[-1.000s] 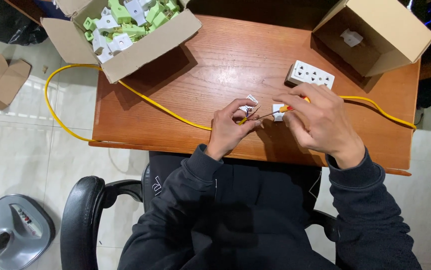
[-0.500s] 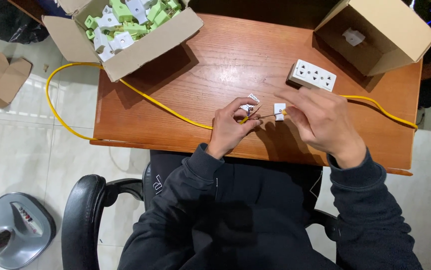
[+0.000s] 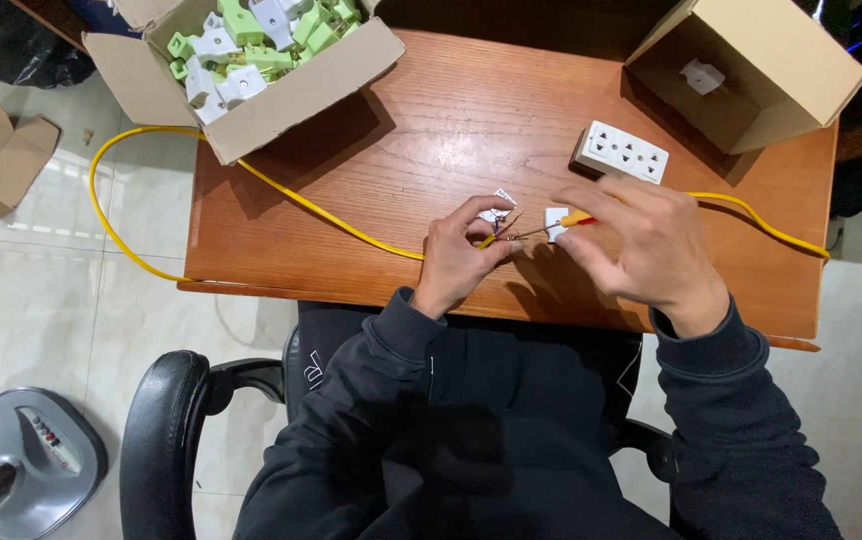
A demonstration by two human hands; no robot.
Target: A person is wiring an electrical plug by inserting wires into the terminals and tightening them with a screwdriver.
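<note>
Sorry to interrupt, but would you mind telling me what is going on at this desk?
A person seated at a wooden desk is working on a yellow cable. The left hand pinches the cable's end, where bare wire strands show, beside a small white part. The right hand holds another small white piece against those strands. A white multi-socket outlet lies nearby, between an open box of green and white parts and a second, nearly empty box.
</note>
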